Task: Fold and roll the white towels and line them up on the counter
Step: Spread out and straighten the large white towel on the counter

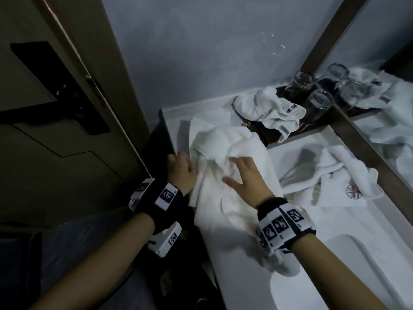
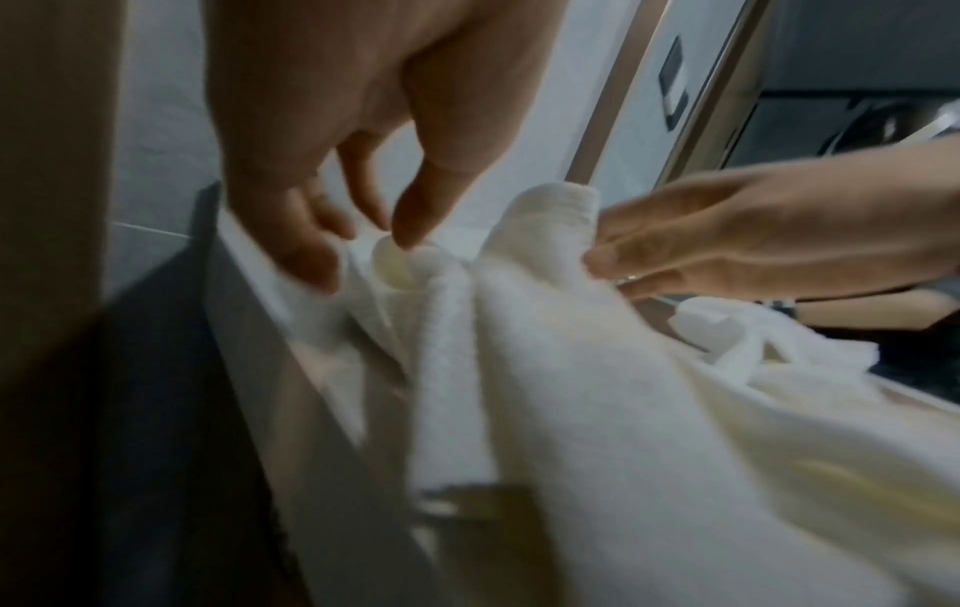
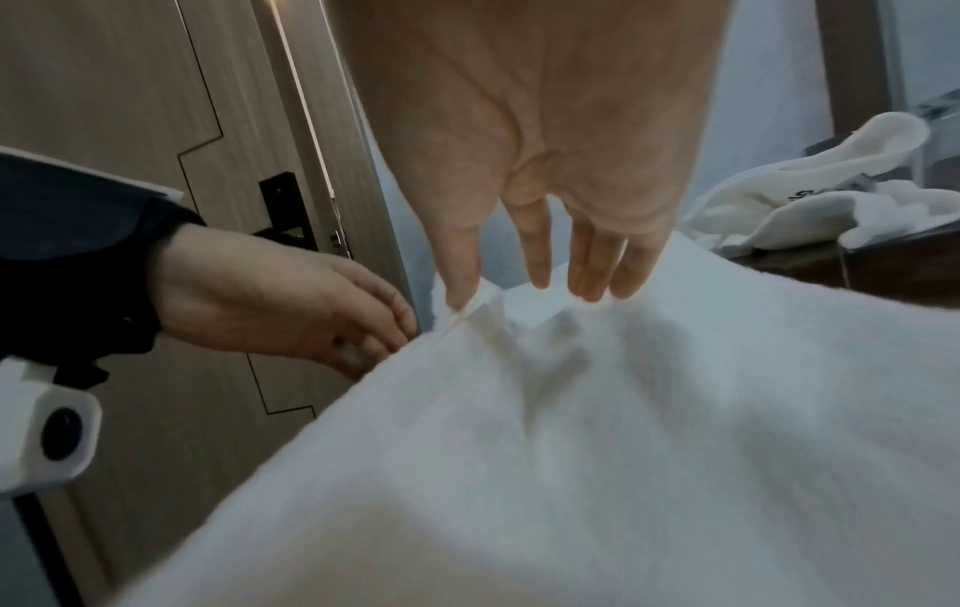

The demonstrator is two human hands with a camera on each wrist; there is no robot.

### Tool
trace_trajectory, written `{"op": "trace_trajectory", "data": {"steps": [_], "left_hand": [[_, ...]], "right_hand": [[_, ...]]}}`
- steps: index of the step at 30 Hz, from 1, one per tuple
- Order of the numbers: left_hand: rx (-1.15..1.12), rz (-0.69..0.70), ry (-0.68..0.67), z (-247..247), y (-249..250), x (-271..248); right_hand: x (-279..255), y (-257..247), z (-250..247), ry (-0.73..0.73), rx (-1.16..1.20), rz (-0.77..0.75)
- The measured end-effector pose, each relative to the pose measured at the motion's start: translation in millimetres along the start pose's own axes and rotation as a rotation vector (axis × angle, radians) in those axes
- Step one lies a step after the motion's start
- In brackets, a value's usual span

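The right hand [image 1: 244, 175] lies flat, fingers spread, on the rumpled white towel [image 1: 225, 191], seemingly pinning it for smoothing, while the left hand [image 1: 182, 170], fingers loosely bent and gripping nothing, touches the towel's left edge right at the lip of the counter [image 1: 312, 238]. Room is tight: the towel already overhangs the near counter edge beside the door [image 1: 55, 108], a second towel [image 1: 330, 175] lies crumpled to the right, and a third [image 1: 268, 108] slumps against a dark tray of glasses [image 1: 319, 101] by the wall
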State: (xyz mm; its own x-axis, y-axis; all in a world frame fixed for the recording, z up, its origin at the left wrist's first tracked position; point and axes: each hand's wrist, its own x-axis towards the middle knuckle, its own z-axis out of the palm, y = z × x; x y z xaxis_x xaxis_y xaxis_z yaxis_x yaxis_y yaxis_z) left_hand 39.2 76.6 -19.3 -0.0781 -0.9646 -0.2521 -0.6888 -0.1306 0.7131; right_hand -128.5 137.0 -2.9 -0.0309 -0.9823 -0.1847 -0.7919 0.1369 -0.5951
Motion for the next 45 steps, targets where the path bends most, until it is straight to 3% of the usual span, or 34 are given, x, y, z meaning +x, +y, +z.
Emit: {"op": "trace_trajectory", "data": {"steps": [2, 4, 8, 10, 13, 16, 17, 18, 20, 22, 23, 27, 30, 32, 34, 37, 39, 42, 45], "left_hand": [[0.044, -0.123, -0.106, 1, 0, 18], [0.030, -0.160, -0.196, 5, 0, 32], [0.013, -0.087, -0.273, 14, 5, 45], [-0.024, -0.010, -0.287, 11, 12, 53], [-0.048, 0.162, -0.167, -10, 24, 75], [0.009, 0.324, 0.021, -40, 42, 89], [0.004, 0.396, 0.031, -47, 50, 89], [-0.008, 0.469, 0.001, -53, 59, 88], [0.019, 0.624, -0.091, -61, 75, 80], [0.077, 0.774, -0.138, -65, 88, 72], [0.089, 0.833, -0.148, -67, 94, 68], [0.057, 0.968, -0.086, -71, 107, 56], [0.025, 0.879, 0.043, -72, 96, 57], [0.015, 0.742, -0.027, -70, 83, 59], [0.166, 0.525, -0.162, -66, 66, 62], [0.371, 0.323, -0.210, -65, 42, 69], [0.290, 0.274, -0.109, -71, 37, 74], [0.135, 0.277, 0.100, -77, 48, 88], [-0.118, 0.204, 0.088, -69, 64, 97]], "right_hand": [[23, -2, -5, 0.112, -0.065, 0.014], [45, -2, -11, 0.197, -0.110, 0.050], [78, 11, -17, 0.070, -0.263, 0.195], [85, 21, -18, 0.048, -0.286, 0.184], [79, 34, -28, 0.060, -0.347, 0.041], [68, 36, -36, -0.228, -0.183, 0.016], [66, 30, -41, -0.235, -0.092, 0.020], [67, 23, -45, -0.134, -0.008, 0.010], [70, 5, -56, 0.279, 0.063, -0.114], [72, -16, -65, 0.535, -0.026, -0.245], [74, -24, -68, 0.550, -0.098, -0.279], [83, -38, -74, 0.362, -0.303, -0.233], [79, -35, -77, 0.465, -0.056, -0.194], [75, -34, -79, 0.463, 0.151, -0.123], [76, -32, -84, 0.475, 0.225, -0.069], [80, -18, -97, 0.506, 0.223, -0.081], [80, -5, -102, 0.443, 0.170, -0.146], [89, 14, -97, 0.352, -0.170, -0.122], [98, 25, -87, 0.441, -0.181, -0.017]]}}
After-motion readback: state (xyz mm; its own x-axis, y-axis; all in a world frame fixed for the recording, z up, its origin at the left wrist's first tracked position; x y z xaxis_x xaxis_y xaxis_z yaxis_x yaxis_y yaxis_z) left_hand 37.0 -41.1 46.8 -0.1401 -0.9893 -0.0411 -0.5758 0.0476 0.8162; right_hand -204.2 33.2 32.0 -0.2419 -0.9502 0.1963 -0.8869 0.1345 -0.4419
